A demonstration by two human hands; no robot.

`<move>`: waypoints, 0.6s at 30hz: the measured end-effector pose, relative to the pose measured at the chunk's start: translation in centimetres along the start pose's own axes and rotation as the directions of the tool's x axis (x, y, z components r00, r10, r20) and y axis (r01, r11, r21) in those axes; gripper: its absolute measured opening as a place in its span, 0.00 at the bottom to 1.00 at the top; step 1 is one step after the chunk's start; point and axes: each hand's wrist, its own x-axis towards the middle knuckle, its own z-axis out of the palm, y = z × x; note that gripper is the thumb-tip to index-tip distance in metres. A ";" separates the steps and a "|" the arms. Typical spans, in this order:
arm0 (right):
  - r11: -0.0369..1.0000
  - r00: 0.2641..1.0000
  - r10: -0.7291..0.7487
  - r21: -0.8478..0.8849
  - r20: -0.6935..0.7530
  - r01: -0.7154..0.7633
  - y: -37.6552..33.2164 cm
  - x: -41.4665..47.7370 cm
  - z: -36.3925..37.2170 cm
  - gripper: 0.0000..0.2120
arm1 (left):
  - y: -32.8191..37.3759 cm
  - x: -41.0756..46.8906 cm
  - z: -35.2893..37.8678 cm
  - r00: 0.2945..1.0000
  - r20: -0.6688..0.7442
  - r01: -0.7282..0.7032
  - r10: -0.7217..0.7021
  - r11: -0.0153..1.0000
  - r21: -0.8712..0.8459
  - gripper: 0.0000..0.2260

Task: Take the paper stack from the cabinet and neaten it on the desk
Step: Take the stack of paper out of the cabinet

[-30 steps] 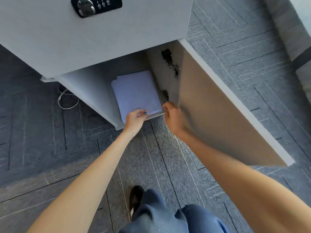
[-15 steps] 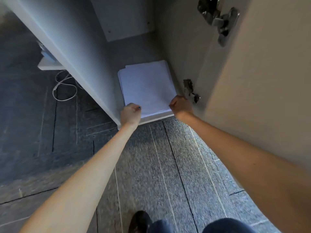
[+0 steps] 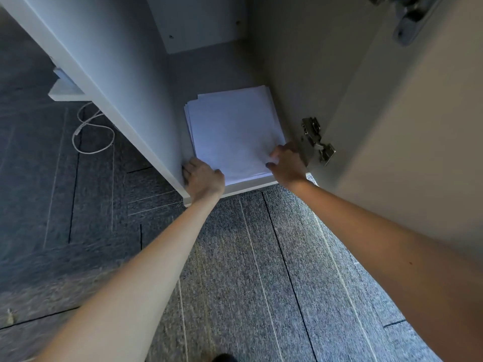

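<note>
A white paper stack (image 3: 234, 131) lies flat on the floor of the open cabinet (image 3: 214, 66), its sheets slightly fanned at the far left corner. My left hand (image 3: 203, 178) is at the stack's near left corner, fingers curled against the cabinet's front edge and the paper. My right hand (image 3: 286, 163) rests on the near right corner, thumb on top of the sheets and fingers at the side. The undersides of both hands are hidden, so how far the fingers reach under the paper cannot be told.
The cabinet door (image 3: 407, 152) stands open on the right, with metal hinges (image 3: 317, 139) close to my right hand. The cabinet's left wall (image 3: 109, 74) runs beside my left hand. A white cable (image 3: 88, 134) lies on the grey carpet (image 3: 248, 270) at left.
The view has moved closer and lower into the cabinet. Both hands have shifted from the stack's front edge out to its two near corners.
</note>
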 end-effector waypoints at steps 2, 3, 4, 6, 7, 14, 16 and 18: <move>1.000 1.000 -0.009 0.028 -0.003 0.009 0.3 0.1 0.0 0.13 | 0.2 0.4 0.2 0.999 -0.003 0.037 -0.037 0.997 -0.074 0.28; 0.999 1.000 -0.012 0.035 -0.002 0.012 0.3 0.0 0.0 0.13 | 0.4 0.7 0.2 0.997 0.014 0.077 -0.076 0.987 -0.143 0.29; 0.999 1.000 -0.015 0.032 -0.001 0.015 0.3 0.0 0.0 0.14 | 0.4 1.0 0.1 0.990 0.045 0.138 -0.131 0.962 -0.235 0.29; 1.000 1.000 -0.021 -0.007 0.001 0.021 0.2 0.1 -0.1 0.15 | 0.7 1.5 -0.3 0.955 0.150 0.295 -0.255 0.860 -0.417 0.31; 0.999 1.000 -0.028 -0.029 0.001 0.028 0.1 0.1 -0.1 0.15 | 0.9 1.6 -0.5 0.935 0.204 0.355 -0.291 0.802 -0.481 0.32; 0.998 0.999 -0.037 -0.041 0.010 0.037 0.3 0.2 -0.4 0.14 | 1.0 2.5 -1.1 0.914 0.297 0.401 -0.276 0.724 -0.561 0.28; 0.998 0.999 -0.046 -0.049 0.011 0.047 0.2 0.2 -0.4 0.14 | 1.0 2.3 -1.2 0.918 0.304 0.387 -0.256 0.748 -0.539 0.29; 0.997 0.999 -0.050 -0.055 0.020 0.051 0.3 0.2 -0.3 0.14 | 1.4 2.3 -1.3 0.917 0.317 0.378 -0.243 0.783 -0.494 0.29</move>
